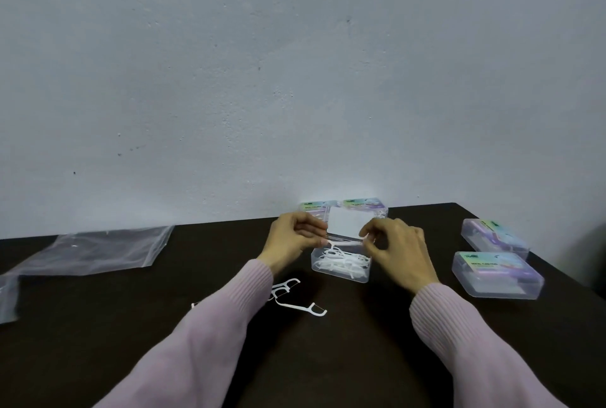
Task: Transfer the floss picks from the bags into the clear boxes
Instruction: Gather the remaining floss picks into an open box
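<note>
White floss picks [341, 264] lie heaped in an open clear plastic box [341, 271] at the centre of a dark table [328, 358], its lid [346, 223] raised upright. The left hand [290, 238] and right hand [398, 248], in ribbed pink sleeves [210, 335], each pinch a lower corner of that lid with curled fingers. More loose picks [295, 297] lie on the table just beside the left wrist. A crumpled clear plastic bag [98, 250] lies flat, well apart to the left. Two closed, labelled boxes [496, 276] sit to the right; two more [344, 206] stand against the pale wall [295, 63].
</note>
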`<state>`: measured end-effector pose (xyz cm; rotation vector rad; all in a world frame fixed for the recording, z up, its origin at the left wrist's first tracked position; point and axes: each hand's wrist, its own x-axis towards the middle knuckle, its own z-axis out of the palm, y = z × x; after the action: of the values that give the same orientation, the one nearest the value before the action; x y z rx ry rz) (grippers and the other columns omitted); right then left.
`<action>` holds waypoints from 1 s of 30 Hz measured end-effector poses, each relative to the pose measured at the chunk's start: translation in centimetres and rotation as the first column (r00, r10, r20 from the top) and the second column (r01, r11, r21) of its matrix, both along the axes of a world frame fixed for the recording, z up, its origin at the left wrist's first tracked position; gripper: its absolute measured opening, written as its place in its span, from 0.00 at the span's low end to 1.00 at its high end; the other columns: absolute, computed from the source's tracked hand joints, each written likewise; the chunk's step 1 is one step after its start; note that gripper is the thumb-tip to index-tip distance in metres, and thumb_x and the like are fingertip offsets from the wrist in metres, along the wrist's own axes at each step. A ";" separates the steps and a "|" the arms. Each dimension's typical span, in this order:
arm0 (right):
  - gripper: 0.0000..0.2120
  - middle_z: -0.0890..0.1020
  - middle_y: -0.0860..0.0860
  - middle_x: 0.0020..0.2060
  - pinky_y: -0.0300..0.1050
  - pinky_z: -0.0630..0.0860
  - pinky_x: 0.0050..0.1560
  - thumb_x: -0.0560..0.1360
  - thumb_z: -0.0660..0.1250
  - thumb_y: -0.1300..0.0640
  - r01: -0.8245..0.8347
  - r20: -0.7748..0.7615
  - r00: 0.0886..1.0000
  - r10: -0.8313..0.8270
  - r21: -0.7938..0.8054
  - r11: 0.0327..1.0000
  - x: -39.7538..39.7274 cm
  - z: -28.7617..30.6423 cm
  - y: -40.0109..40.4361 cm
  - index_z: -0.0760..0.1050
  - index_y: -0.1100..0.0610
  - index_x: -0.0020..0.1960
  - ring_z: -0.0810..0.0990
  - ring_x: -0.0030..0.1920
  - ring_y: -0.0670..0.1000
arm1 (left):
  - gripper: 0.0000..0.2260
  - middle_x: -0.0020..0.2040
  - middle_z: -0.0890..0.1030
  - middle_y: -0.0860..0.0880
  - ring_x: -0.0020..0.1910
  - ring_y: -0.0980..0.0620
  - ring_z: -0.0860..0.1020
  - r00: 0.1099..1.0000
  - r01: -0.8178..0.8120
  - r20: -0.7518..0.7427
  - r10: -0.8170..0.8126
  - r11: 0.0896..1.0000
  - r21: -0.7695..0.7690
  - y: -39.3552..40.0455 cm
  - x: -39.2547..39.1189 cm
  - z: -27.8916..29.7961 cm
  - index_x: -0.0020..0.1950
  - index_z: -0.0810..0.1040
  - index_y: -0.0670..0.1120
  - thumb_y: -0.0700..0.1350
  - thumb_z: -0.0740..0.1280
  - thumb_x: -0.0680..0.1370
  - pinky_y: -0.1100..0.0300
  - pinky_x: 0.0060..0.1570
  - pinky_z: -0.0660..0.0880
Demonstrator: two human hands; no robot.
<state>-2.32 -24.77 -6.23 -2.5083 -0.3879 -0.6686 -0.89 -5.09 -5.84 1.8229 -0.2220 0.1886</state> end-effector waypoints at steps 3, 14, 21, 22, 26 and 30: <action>0.05 0.77 0.43 0.41 0.44 0.59 0.62 0.76 0.64 0.52 0.000 -0.021 1.000 0.000 -0.006 1.000 0.0 0.0 0.0 0.77 0.48 0.50 0.72 0.44 0.42 | 0.09 0.41 0.84 0.47 0.40 0.54 0.83 0.999 -0.020 0.037 0.017 0.996 0.091 0.1 0.0 -0.3 0.44 0.81 0.43 0.32 0.74 0.69 0.67 0.43 0.78; 0.05 0.76 0.45 0.43 0.40 0.70 0.52 0.74 0.66 0.54 -0.307 -0.073 0.951 0.300 -0.110 0.945 -1.6 0.6 3.1 0.79 0.51 0.49 0.71 0.46 0.43 | 0.07 0.48 0.83 0.52 0.49 0.59 0.80 0.984 0.110 0.072 -0.164 0.873 0.475 3.3 -2.6 0.9 0.50 0.81 0.48 0.38 0.69 0.75 0.66 0.54 0.75; 0.09 0.78 0.44 0.45 0.37 0.72 0.49 0.72 0.68 0.45 -0.534 -0.247 0.842 0.479 -0.265 0.803 -3.6 1.6 5.6 0.78 0.48 0.48 0.75 0.47 0.42 | 0.09 0.48 0.82 0.53 0.47 0.61 0.79 0.997 0.072 -0.039 -0.060 0.817 0.572 9.4 -6.0 1.4 0.53 0.81 0.49 0.44 0.71 0.74 0.68 0.51 0.75; 0.10 0.78 0.44 0.45 0.37 0.71 0.49 0.71 0.68 0.44 -0.543 -0.289 0.835 0.467 -0.300 0.785 -3.9 1.6 6.0 0.77 0.48 0.48 0.75 0.48 0.43 | 0.10 0.48 0.82 0.52 0.46 0.61 0.79 0.995 0.096 -0.089 -0.054 0.810 0.578 10.3 -6.8 1.5 0.54 0.81 0.49 0.45 0.72 0.73 0.68 0.50 0.76; 0.07 0.80 0.45 0.44 0.41 0.74 0.52 0.72 0.69 0.48 -0.573 -0.349 0.810 0.471 -0.297 0.764 -4.0 1.0 6.8 0.79 0.50 0.47 0.77 0.47 0.43 | 0.16 0.49 0.81 0.53 0.45 0.60 0.77 0.972 0.181 -0.233 -0.033 0.737 0.651 12.8 -8.6 1.8 0.55 0.80 0.50 0.49 0.76 0.69 0.69 0.47 0.74; 0.05 0.77 0.45 0.46 0.39 0.72 0.54 0.73 0.69 0.51 -0.585 -0.334 0.804 0.491 -0.298 0.754 -3.9 0.6 7.9 0.80 0.51 0.47 0.74 0.48 0.43 | 0.19 0.50 0.80 0.52 0.47 0.59 0.76 0.971 0.170 -0.240 0.000 0.706 0.688 13.5 -9.8 1.5 0.55 0.80 0.50 0.50 0.77 0.66 0.69 0.48 0.73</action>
<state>-6.19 -16.85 -5.63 -2.5855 -1.2072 -0.0493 -10.65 8.37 -4.36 2.5799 -0.2380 -0.2093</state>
